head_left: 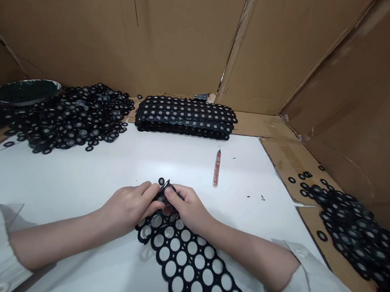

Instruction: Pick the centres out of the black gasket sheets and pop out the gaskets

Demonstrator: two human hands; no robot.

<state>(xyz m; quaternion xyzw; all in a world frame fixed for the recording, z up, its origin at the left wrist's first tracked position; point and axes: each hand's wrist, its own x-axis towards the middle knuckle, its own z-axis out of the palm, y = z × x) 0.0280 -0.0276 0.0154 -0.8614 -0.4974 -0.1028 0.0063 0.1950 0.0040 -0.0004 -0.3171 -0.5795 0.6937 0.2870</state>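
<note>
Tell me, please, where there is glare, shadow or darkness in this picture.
Head view: soft glare brightens the middle of the white tabletop; head view: a soft shadow lies left of the perforated black sheet; head view: blackness covers the right edge, hiding part of the cardboard wall.

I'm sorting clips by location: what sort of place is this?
Probably a small-parts workstation, judging by the cardboard walls, heap of black rings and stack of circle-patterned black sheets.

Two hands, one perforated sheet, one stack, two ring piles, one red tool, one bowl
</note>
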